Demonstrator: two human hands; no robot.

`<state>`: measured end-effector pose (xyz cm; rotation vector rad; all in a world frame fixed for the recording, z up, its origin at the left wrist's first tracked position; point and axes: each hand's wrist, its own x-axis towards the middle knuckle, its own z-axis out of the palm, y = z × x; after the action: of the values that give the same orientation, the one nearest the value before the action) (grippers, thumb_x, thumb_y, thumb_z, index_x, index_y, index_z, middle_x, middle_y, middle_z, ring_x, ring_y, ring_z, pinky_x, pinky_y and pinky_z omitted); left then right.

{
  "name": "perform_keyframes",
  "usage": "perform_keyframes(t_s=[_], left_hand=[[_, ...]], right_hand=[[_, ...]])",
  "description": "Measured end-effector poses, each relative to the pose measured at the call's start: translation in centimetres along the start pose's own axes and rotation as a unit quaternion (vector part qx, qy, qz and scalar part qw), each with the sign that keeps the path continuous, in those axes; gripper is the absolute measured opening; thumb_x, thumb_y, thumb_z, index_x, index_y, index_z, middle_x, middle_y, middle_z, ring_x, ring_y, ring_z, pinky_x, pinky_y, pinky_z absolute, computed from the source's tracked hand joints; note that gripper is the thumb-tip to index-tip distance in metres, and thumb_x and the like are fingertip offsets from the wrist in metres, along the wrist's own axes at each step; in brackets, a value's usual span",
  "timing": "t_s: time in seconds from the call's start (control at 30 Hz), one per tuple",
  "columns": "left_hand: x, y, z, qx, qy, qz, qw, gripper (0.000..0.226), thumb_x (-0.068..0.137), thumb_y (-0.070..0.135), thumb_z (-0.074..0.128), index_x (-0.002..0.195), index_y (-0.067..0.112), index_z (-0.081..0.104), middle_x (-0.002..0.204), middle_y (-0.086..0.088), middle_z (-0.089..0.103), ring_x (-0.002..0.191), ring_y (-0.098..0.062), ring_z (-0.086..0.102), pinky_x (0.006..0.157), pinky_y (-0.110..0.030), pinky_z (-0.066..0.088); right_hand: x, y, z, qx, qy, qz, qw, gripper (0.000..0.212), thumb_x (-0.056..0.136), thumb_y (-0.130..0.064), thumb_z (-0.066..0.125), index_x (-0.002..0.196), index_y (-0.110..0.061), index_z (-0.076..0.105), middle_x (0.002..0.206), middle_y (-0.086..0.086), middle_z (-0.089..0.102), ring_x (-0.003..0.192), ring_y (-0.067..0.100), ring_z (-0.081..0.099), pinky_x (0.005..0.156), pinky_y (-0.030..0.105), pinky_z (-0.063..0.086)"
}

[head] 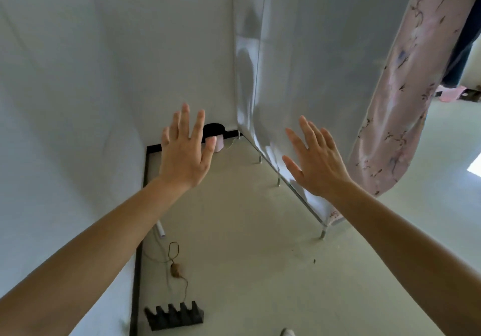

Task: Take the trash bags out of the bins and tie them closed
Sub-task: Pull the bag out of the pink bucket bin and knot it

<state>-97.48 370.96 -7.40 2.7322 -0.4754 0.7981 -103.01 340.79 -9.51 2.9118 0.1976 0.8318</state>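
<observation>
Both hands are raised in front of the camera with backs toward it, fingers straight and spread wide, holding nothing: the left hand (183, 153) near the white wall (78, 101), the right hand (316, 163) before a grey fabric-covered panel (312, 62) standing on thin metal legs. In the far corner of the floor (247, 231) a small pale pink bin (220, 145) stands with a black trash bag (214, 128) bulging over its rim, partly hidden behind the left thumb. Along the floor's left edge lie a thin cord (177, 270) and a black ridged block (173, 315). A floral cloth (398, 114) hangs at the right
</observation>
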Motion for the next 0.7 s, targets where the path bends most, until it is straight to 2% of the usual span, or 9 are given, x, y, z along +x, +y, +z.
perform_keyframes(t_s=[0.1,0.3,0.43,0.57,0.7], left_hand=[[7.8,-0.3,6.5,0.012,-0.025,-0.035,0.999,0.067,0.102,0.056,0.021,0.159,0.022,0.007,0.167,-0.013,-0.005,0.153,-0.035,0.002,0.119,-0.059,0.012],[22.6,-2.7,14.0,0.021,-0.029,-0.1,0.994,0.08,0.093,0.063,0.009,0.159,0.018,0.011,0.166,-0.017,-0.001,0.152,-0.038,0.006,0.119,-0.059,0.014],[29.5,-7.0,19.0,0.053,-0.022,-0.088,0.994,0.07,0.099,0.058,0.014,0.159,0.021,0.016,0.165,-0.019,0.004,0.151,-0.041,0.01,0.117,-0.062,0.018],[35.8,-12.9,26.3,0.064,-0.009,-0.088,0.994,0.066,0.101,0.057,0.021,0.158,0.022,0.023,0.165,-0.019,0.008,0.15,-0.042,0.014,0.115,-0.064,0.02],[43.9,-19.8,33.3,0.058,-0.008,-0.115,0.992,0.067,0.101,0.058,0.019,0.159,0.023,0.017,0.166,-0.017,0.005,0.151,-0.041,0.013,0.115,-0.064,0.02]], right_hand=[[7.4,4.5,6.6,0.018,-0.019,0.018,0.999,0.068,0.101,-0.052,0.039,0.155,-0.014,0.025,0.162,0.021,0.017,0.147,0.036,0.026,0.12,0.051,0.02],[25.3,9.8,15.1,0.077,-0.023,0.017,0.997,0.077,0.1,-0.052,0.038,0.157,-0.013,0.003,0.164,0.02,0.011,0.15,0.035,0.019,0.122,0.049,0.015],[35.9,10.1,21.5,0.096,-0.029,0.009,0.995,0.076,0.1,-0.053,0.031,0.158,-0.012,0.006,0.164,0.021,0.008,0.15,0.036,0.019,0.121,0.05,0.016],[45.2,9.6,30.1,0.094,-0.034,-0.014,0.995,0.072,0.1,-0.054,0.031,0.157,-0.01,0.018,0.161,0.023,0.019,0.146,0.038,0.028,0.117,0.052,0.024],[54.8,8.8,39.0,0.072,-0.057,-0.052,0.994,0.071,0.099,-0.054,0.033,0.155,-0.011,0.024,0.16,0.023,0.024,0.145,0.037,0.03,0.116,0.053,0.027]])
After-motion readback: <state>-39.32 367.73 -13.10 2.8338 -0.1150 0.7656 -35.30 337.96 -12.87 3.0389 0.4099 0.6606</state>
